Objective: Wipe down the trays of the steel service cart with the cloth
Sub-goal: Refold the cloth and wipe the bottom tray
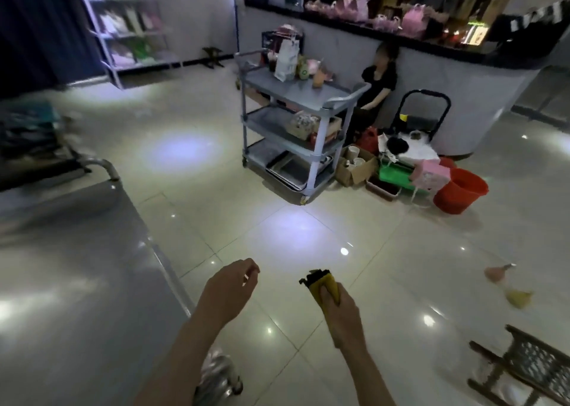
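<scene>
The steel service cart's top tray (61, 267) fills the lower left, its tubular handle (101, 165) at its far end. My right hand (337, 300) grips a folded yellow cloth (320, 285) with a black edge, held over the floor to the right of the cart. My left hand (229, 285) hangs in the air just past the tray's right edge, fingers loosely curled and holding nothing. The lower trays are hidden under the top one.
A grey three-tier plastic cart (296, 97) loaded with bags and cups stands ahead, with a seated person (377, 81) beside it at a counter. A red bucket (459, 189), boxes and a basket (536, 365) sit on the glossy tiled floor.
</scene>
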